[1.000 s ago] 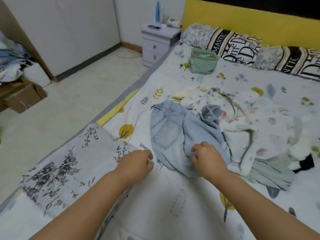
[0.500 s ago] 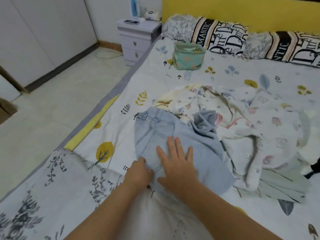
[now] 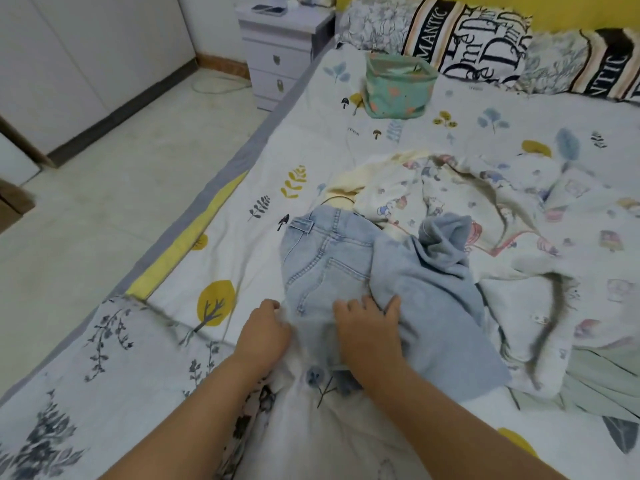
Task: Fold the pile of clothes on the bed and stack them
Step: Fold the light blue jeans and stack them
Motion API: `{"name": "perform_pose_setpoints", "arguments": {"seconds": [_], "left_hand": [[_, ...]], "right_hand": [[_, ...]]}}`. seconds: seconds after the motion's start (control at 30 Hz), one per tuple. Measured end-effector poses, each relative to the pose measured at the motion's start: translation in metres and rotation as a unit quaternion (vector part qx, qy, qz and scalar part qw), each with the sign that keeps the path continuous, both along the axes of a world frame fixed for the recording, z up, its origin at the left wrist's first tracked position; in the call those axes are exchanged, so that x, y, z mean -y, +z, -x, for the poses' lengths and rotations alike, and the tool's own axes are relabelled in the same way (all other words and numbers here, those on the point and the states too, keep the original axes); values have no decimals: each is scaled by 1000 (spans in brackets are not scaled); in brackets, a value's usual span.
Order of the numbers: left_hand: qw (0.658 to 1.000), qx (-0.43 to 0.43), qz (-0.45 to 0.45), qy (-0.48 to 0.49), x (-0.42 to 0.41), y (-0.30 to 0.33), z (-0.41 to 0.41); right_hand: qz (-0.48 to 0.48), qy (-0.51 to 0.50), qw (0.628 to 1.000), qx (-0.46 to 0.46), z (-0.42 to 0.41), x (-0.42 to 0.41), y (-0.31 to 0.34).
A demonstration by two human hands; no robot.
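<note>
**Two hands on one pair of jeans at the near edge of the bed**

One pair of light-blue jeans [image 3: 322,268] lies on the bed [image 3: 311,140], back pocket up, at the near left of the clothes pile. The left hand [image 3: 265,329] sits at the denim's near left edge with fingers curled onto the cloth; its grip looks narrow, pinching the edge. The right hand [image 3: 369,327] lies on the jeans, fingers bent and thumb spread against a blue-grey fold [image 3: 433,296] that drapes over them. Just behind, touching the denim, one cartoon-print garment [image 3: 460,188] is heaped, with one pale green piece [image 3: 599,386] at its near right. Farther back stand one green fabric basket [image 3: 394,88] and two lettered pillows [image 3: 467,39]. One white nightstand [image 3: 277,53] stands beside the bed.
</note>
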State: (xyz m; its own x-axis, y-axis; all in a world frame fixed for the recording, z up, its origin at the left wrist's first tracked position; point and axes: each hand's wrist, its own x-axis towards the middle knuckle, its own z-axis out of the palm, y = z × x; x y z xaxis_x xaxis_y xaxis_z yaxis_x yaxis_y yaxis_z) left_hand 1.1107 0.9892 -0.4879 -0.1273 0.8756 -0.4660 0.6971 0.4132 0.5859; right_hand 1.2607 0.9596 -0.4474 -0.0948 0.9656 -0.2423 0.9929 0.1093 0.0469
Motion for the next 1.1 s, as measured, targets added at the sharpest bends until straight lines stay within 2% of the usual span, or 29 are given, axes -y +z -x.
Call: {"name": "perform_pose_setpoints", "arguments": {"seconds": [0.07, 0.13, 0.17, 0.23, 0.33, 0.4, 0.47, 0.57, 0.67, 0.8, 0.87, 0.93, 1.03, 1.1], "left_hand": [[1000, -1, -15, 3, -1, 8, 4], [1000, 5, -28, 8, 0, 18, 7], [999, 11, -34, 11, 2, 25, 8], [998, 21, -52, 18, 7, 43, 9], [990, 54, -122, 43, 13, 83, 7], [968, 152, -190, 55, 14, 122, 1], [934, 270, -228, 47, 16, 166, -8], [905, 370, -211, 4, 15, 231, -13], [923, 310, -220, -56, 16, 293, -12], [900, 278, -274, -194, 40, 376, -26], [897, 259, -278, -224, 51, 404, -33], [896, 254, -283, -231, 62, 427, -43], [895, 244, -279, -248, 80, 451, -59], [896, 230, -272, -265, 93, 462, -69]], "right_hand": [[-29, -91, 983, -156, -12, -12, 13], [-56, -183, 916, -353, -29, -19, 40], [-85, -208, 884, -410, -38, -21, 58], [-123, -236, 828, -493, -58, -20, 98], [-153, -215, 780, -568, -78, -7, 161], [-153, -182, 768, -595, -89, 5, 198], [-140, -148, 772, -602, -94, 20, 230], [-148, -137, 784, -586, -102, 41, 268], [-172, -186, 776, -578, -117, 59, 291], [-168, -265, 794, -521, -131, 78, 299], [-139, -278, 815, -488, -132, 89, 304], [-114, -293, 819, -480, -128, 97, 316], [-146, -283, 780, -538, -109, 117, 356], [-166, -190, 755, -605, -84, 138, 390]]}}
